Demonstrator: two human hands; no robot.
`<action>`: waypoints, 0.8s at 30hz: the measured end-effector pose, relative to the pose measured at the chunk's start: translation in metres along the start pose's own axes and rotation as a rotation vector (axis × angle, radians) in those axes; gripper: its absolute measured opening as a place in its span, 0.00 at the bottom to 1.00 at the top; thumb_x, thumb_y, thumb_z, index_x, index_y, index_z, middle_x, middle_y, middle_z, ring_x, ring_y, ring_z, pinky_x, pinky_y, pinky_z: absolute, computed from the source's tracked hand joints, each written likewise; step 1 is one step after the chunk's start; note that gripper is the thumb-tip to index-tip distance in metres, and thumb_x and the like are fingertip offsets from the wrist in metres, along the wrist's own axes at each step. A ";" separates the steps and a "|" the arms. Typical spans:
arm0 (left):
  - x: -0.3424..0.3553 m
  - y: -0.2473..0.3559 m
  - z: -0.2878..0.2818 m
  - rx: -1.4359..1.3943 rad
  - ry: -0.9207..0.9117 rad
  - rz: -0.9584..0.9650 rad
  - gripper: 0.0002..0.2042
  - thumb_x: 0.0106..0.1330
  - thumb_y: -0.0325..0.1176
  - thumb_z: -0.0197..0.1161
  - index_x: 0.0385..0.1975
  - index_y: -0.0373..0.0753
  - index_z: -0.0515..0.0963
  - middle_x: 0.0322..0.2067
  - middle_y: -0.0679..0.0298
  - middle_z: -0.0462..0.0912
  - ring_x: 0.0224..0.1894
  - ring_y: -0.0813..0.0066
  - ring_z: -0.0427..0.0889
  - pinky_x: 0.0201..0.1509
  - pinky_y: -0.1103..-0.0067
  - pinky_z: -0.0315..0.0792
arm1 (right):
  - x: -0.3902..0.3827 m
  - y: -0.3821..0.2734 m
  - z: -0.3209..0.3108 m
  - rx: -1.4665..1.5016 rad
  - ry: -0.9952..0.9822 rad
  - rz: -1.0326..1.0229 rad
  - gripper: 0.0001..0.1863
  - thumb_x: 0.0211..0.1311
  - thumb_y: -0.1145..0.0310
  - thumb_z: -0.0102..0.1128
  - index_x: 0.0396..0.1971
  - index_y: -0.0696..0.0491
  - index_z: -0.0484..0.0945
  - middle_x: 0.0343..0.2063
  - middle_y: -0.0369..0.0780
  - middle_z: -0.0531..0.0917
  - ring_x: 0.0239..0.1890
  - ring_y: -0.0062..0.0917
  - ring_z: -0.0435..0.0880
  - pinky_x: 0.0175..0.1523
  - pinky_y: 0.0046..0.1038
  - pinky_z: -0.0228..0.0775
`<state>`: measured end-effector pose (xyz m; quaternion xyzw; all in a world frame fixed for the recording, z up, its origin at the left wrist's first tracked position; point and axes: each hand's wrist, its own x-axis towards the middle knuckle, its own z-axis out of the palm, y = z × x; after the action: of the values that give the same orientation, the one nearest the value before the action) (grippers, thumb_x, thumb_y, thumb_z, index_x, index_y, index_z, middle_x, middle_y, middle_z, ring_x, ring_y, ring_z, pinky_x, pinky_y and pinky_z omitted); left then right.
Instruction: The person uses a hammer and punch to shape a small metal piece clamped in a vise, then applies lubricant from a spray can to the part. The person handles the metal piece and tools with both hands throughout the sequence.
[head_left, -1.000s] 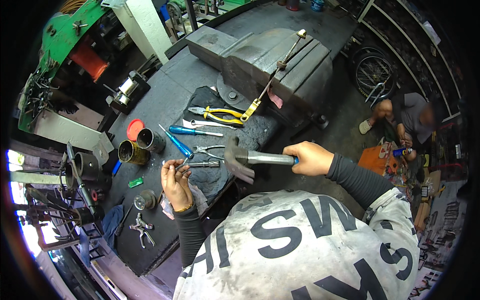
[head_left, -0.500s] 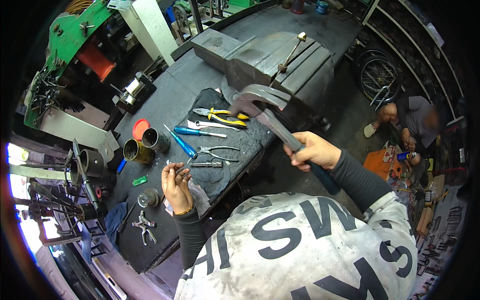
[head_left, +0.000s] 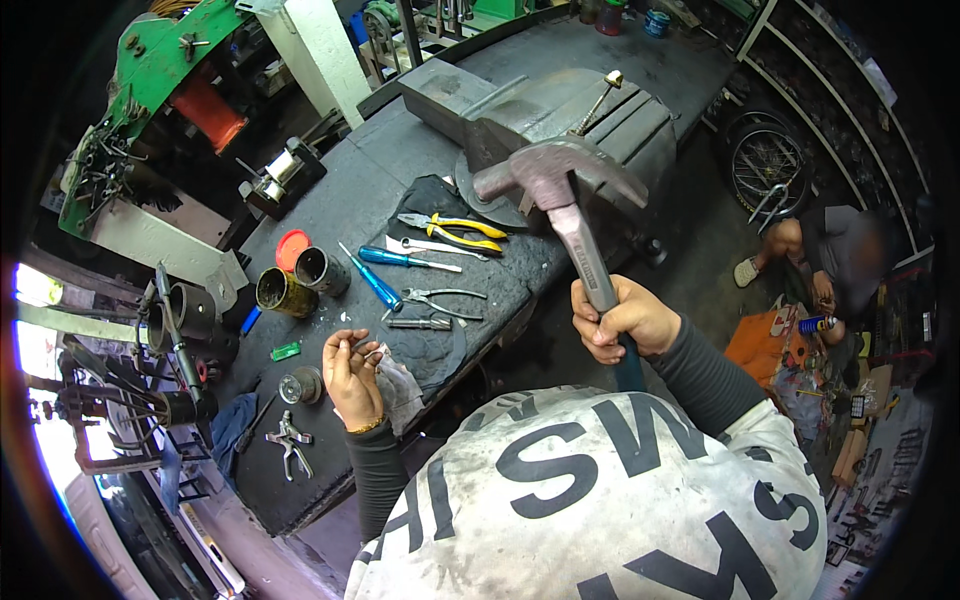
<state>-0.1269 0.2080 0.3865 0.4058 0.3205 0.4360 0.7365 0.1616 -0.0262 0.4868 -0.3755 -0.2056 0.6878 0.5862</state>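
Note:
My right hand (head_left: pixel 632 320) is closed round the handle of a claw hammer (head_left: pixel 582 250). The hammer's head is raised in front of the bench vise (head_left: pixel 570 115), hiding part of it. Over the near edge of the bench, my left hand (head_left: pixel 352 382) has its fingers curled and the fingertips together; whatever lies in them I cannot make out. Just beyond it are a metal rod-like tool (head_left: pixel 420 324), grey pliers (head_left: pixel 445 300) and a blue screwdriver (head_left: pixel 372 280). Yellow-handled pliers (head_left: pixel 455 228), a wrench (head_left: pixel 430 246) and another blue screwdriver (head_left: pixel 405 259) lie on a dark cloth.
Two open cans (head_left: pixel 284 293) stand left of the tools, beside a red lid (head_left: pixel 292 248). A small jar (head_left: pixel 300 385) and a metal clamp-like tool (head_left: pixel 290 440) are nearer. On the floor at right, a person (head_left: pixel 845 255) crouches near a spoked wheel (head_left: pixel 768 158).
The hammer has turned more upright, its head shifting right across the vise. My left hand stays near the same place; a thin piece seen at its fingertips earlier no longer shows clearly.

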 end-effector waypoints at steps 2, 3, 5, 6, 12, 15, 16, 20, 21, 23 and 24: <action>0.001 -0.001 0.000 -0.012 -0.015 0.003 0.09 0.71 0.33 0.47 0.45 0.37 0.68 0.40 0.56 0.78 0.36 0.70 0.79 0.40 0.76 0.73 | -0.012 -0.009 0.017 -0.235 0.129 -0.015 0.12 0.44 0.83 0.58 0.28 0.55 0.67 0.18 0.33 0.69 0.14 0.15 0.68 0.18 0.19 0.58; 0.002 -0.002 0.001 -0.021 -0.021 0.007 0.09 0.71 0.33 0.47 0.45 0.37 0.68 0.40 0.56 0.78 0.36 0.70 0.79 0.40 0.76 0.73 | -0.018 -0.013 0.022 -0.316 0.171 -0.031 0.12 0.44 0.83 0.58 0.28 0.55 0.67 0.18 0.33 0.70 0.15 0.14 0.68 0.18 0.18 0.59; 0.006 -0.002 0.005 -0.010 -0.039 0.015 0.09 0.71 0.34 0.47 0.45 0.38 0.68 0.41 0.56 0.78 0.37 0.70 0.79 0.40 0.76 0.73 | -0.032 -0.020 0.028 -0.480 0.249 -0.062 0.12 0.45 0.81 0.59 0.29 0.56 0.69 0.19 0.33 0.71 0.15 0.13 0.68 0.20 0.17 0.59; 0.008 -0.003 0.007 0.003 -0.046 0.014 0.09 0.71 0.34 0.47 0.46 0.38 0.69 0.41 0.56 0.78 0.37 0.69 0.79 0.40 0.76 0.73 | -0.040 -0.024 0.030 -0.573 0.305 -0.109 0.12 0.45 0.80 0.61 0.30 0.56 0.70 0.20 0.33 0.72 0.16 0.12 0.68 0.21 0.17 0.60; 0.013 -0.009 0.021 -0.022 -0.088 -0.004 0.09 0.71 0.34 0.48 0.45 0.38 0.70 0.41 0.57 0.78 0.37 0.70 0.79 0.40 0.77 0.73 | -0.055 -0.040 0.019 -0.642 0.618 -0.516 0.12 0.58 0.72 0.55 0.40 0.62 0.73 0.17 0.34 0.73 0.16 0.15 0.71 0.24 0.17 0.66; 0.015 -0.013 0.021 -0.019 -0.077 -0.016 0.09 0.71 0.33 0.48 0.45 0.38 0.70 0.40 0.57 0.78 0.37 0.70 0.80 0.39 0.77 0.74 | -0.057 -0.038 0.008 -0.567 0.541 -0.413 0.15 0.64 0.66 0.55 0.44 0.61 0.70 0.14 0.35 0.73 0.13 0.16 0.70 0.20 0.17 0.65; 0.015 -0.014 0.020 -0.016 -0.076 -0.018 0.09 0.71 0.33 0.48 0.45 0.38 0.70 0.40 0.58 0.79 0.36 0.71 0.80 0.39 0.78 0.74 | -0.057 -0.037 0.006 -0.548 0.509 -0.377 0.16 0.66 0.64 0.55 0.45 0.61 0.69 0.14 0.36 0.73 0.12 0.16 0.70 0.19 0.17 0.64; 0.016 -0.011 0.018 -0.022 -0.065 -0.016 0.09 0.71 0.33 0.48 0.45 0.38 0.70 0.40 0.58 0.79 0.37 0.72 0.80 0.39 0.78 0.74 | -0.045 -0.031 0.012 -0.418 0.531 -0.467 0.15 0.66 0.66 0.53 0.48 0.58 0.65 0.14 0.36 0.72 0.11 0.17 0.70 0.17 0.18 0.65; 0.016 -0.012 0.018 -0.020 -0.060 -0.015 0.09 0.71 0.33 0.48 0.45 0.38 0.70 0.40 0.58 0.79 0.37 0.72 0.80 0.39 0.78 0.74 | -0.041 -0.030 0.011 -0.419 0.530 -0.465 0.14 0.66 0.67 0.53 0.47 0.57 0.66 0.14 0.36 0.71 0.11 0.17 0.69 0.17 0.18 0.65; 0.016 -0.013 0.015 -0.016 -0.052 -0.012 0.09 0.71 0.33 0.48 0.45 0.38 0.69 0.40 0.58 0.79 0.37 0.72 0.80 0.39 0.78 0.74 | -0.036 -0.028 0.008 -0.420 0.528 -0.460 0.12 0.65 0.69 0.53 0.44 0.56 0.66 0.14 0.35 0.71 0.10 0.16 0.69 0.17 0.19 0.65; 0.016 -0.014 0.013 -0.013 -0.058 -0.014 0.09 0.71 0.33 0.48 0.45 0.38 0.70 0.40 0.58 0.79 0.37 0.72 0.80 0.39 0.78 0.74 | -0.038 -0.028 0.012 -0.565 0.584 -0.297 0.13 0.62 0.69 0.52 0.44 0.56 0.65 0.13 0.35 0.70 0.10 0.18 0.70 0.15 0.19 0.64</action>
<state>-0.1045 0.2141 0.3786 0.4113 0.2993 0.4208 0.7511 0.1721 -0.0544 0.5251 -0.6664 -0.2633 0.3774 0.5867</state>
